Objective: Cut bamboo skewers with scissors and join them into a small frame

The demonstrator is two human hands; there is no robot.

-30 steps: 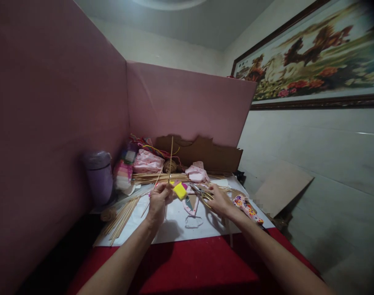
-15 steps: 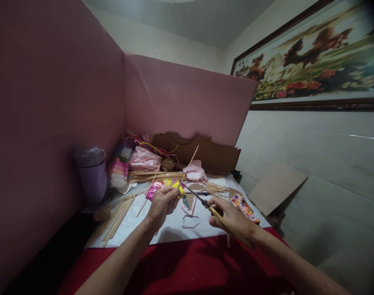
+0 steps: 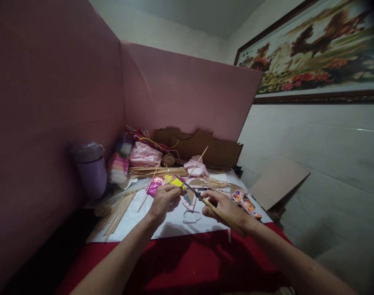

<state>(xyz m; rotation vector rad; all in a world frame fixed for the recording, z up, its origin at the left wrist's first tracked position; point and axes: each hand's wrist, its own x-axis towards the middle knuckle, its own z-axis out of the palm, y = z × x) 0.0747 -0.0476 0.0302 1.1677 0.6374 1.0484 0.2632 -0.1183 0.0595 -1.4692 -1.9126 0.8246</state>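
My left hand [image 3: 163, 200] is closed on a thin wooden stick [image 3: 197, 163] that slants up to the right. My right hand [image 3: 224, 208] is closed on the yellow handle of a knife [image 3: 205, 200]. The knife's dark blade points left and its tip meets the stick just beside my left fingers. A yellow block [image 3: 176, 181] and a pink packet [image 3: 155, 186] lie on the white sheet [image 3: 171, 223] right behind my left hand.
Loose wooden sticks [image 3: 118, 211] lie at the left of the sheet and a bundle [image 3: 153, 171] lies behind. A purple cup [image 3: 89, 169], pink cloth [image 3: 145, 155], twine ball [image 3: 167, 159], cardboard [image 3: 202, 147] and a flowered case [image 3: 246, 203] surround them. Pink panels wall the left and back.
My right hand picked up the knife from the sheet and brought its blade to the stick. My left hand tilted the stick from upright to slanting right.
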